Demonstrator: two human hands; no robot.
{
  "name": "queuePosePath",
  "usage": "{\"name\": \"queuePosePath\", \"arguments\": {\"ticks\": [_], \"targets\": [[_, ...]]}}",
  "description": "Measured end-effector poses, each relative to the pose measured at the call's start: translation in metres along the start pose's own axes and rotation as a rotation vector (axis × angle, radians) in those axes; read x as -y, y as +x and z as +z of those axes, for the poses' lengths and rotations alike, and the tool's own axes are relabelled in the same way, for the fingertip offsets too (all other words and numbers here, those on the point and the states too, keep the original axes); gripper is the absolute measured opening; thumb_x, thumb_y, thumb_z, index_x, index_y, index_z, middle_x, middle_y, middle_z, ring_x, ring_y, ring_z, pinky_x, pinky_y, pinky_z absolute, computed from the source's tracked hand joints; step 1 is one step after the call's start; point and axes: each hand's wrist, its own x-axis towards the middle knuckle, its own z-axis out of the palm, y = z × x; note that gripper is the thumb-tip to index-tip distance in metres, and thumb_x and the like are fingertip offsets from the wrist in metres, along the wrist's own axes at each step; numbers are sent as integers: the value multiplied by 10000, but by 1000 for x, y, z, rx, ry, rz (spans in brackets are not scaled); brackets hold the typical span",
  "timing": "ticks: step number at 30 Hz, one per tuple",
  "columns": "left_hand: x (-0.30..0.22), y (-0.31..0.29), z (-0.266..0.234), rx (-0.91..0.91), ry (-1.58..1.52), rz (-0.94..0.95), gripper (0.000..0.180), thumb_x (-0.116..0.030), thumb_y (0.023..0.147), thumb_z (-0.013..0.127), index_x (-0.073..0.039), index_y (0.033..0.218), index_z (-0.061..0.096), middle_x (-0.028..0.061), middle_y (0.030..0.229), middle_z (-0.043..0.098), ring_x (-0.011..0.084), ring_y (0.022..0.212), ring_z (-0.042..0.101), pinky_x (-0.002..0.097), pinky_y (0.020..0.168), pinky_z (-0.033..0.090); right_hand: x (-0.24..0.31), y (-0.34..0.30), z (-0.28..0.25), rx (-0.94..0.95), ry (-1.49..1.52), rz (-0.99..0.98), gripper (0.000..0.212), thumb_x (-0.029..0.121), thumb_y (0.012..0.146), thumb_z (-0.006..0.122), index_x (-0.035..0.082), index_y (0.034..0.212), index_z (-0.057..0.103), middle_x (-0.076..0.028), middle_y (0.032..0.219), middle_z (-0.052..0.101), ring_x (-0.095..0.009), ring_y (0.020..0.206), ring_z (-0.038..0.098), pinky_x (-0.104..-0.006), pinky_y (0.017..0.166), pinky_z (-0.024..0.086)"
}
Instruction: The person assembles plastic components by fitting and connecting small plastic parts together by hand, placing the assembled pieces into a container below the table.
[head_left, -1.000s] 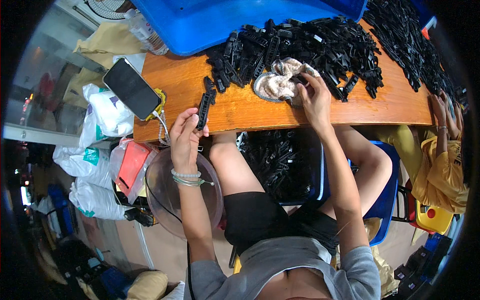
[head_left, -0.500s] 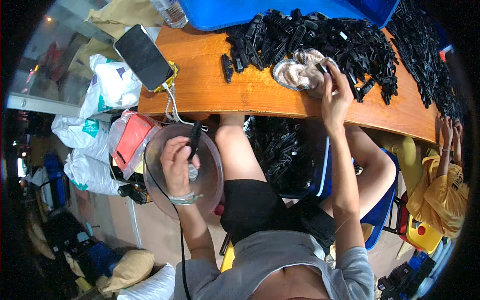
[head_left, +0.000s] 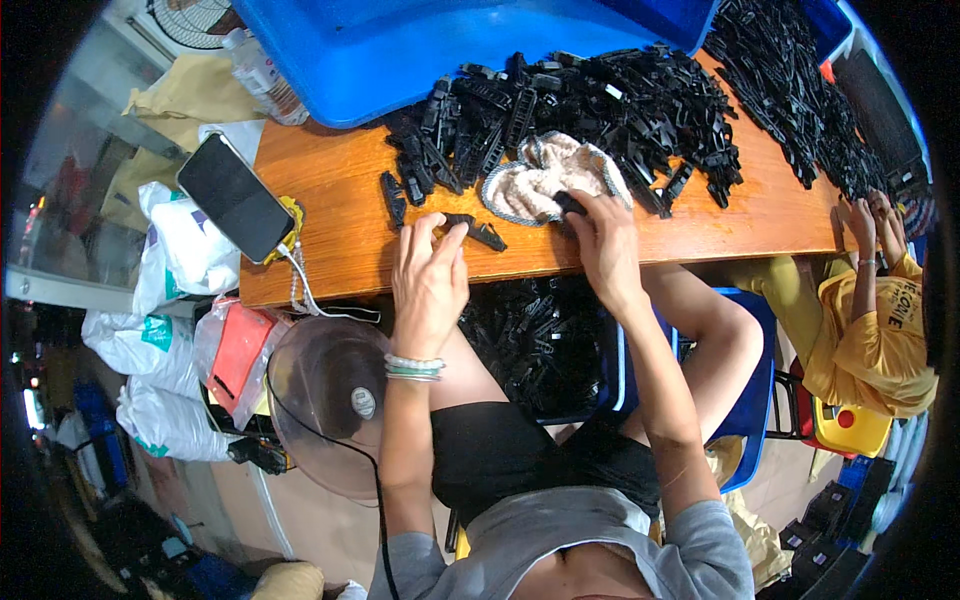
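My left hand [head_left: 430, 285] is at the table's front edge, its thumb and fingertips closed on one end of a black plastic clip-like piece [head_left: 484, 233] that lies along the tabletop. To the right, my right hand [head_left: 608, 245] rests at the lower edge of a crumpled pale cloth [head_left: 538, 178] with a dark rim. Its fingertips pinch a small black piece [head_left: 570, 203], mostly hidden by them, against the cloth. A heap of similar black parts [head_left: 610, 110] lies just behind the cloth. One loose black piece [head_left: 393, 198] sits left of it.
A blue tray [head_left: 340, 85] stands behind the heap. A phone [head_left: 235, 198] with a white cable is at the table's left end. Below hangs a clear round plastic basin [head_left: 320, 460]. Under the table is a bin of black parts [head_left: 540, 350]. Another person's hands [head_left: 868, 230] work at right.
My left hand has moved from over the clear basin up to the table with a black piece. My right hand has lowered onto the cloth. The view has shifted.
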Motion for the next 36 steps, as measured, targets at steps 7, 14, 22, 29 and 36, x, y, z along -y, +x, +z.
{"name": "queuePosePath", "arguments": {"ticks": [7, 14, 22, 29, 36], "targets": [[17, -6, 11, 72, -135, 122, 178, -69, 755, 709, -11, 918, 665, 140, 1091, 579, 314, 1002, 542, 411, 871, 449, 24, -5, 7, 35, 108, 5, 265, 13, 818, 632, -3, 1082, 621, -187, 894, 628, -339, 848, 592, -406, 782, 466], [11, 5, 17, 112, -178, 271, 293, -101, 751, 726, -16, 1021, 652, 117, 1066, 615, 301, 1002, 568, 403, 866, 449, 47, -31, -1, 19, 421, 148, 265, 61, 766, 709, 7, 1023, 677, -110, 907, 627, -260, 892, 569, -358, 797, 443], [10, -7, 21, 33, -268, 192, 281, -51, 713, 753, 14, 967, 653, 130, 990, 604, 306, 937, 568, 394, 800, 480, 49, -62, 5, 19, 299, 187, 285, 57, 715, 757, 8, 989, 697, -95, 882, 611, -253, 865, 541, -346, 798, 409], [11, -7, 20, 36, -323, 193, 264, -10, 723, 730, 29, 974, 657, 133, 989, 614, 312, 934, 570, 397, 808, 482, 58, -63, 13, -67, 231, 216, 276, 51, 700, 764, 25, 969, 710, -76, 874, 612, -243, 861, 537, -351, 773, 388], [6, 2, 15, 65, -336, 277, 196, 41, 765, 652, 37, 960, 672, 142, 937, 633, 305, 912, 581, 387, 797, 486, 61, -46, 16, -27, 96, 110, 281, 63, 675, 761, 40, 952, 718, -54, 898, 596, -244, 892, 513, -361, 788, 359]]}}
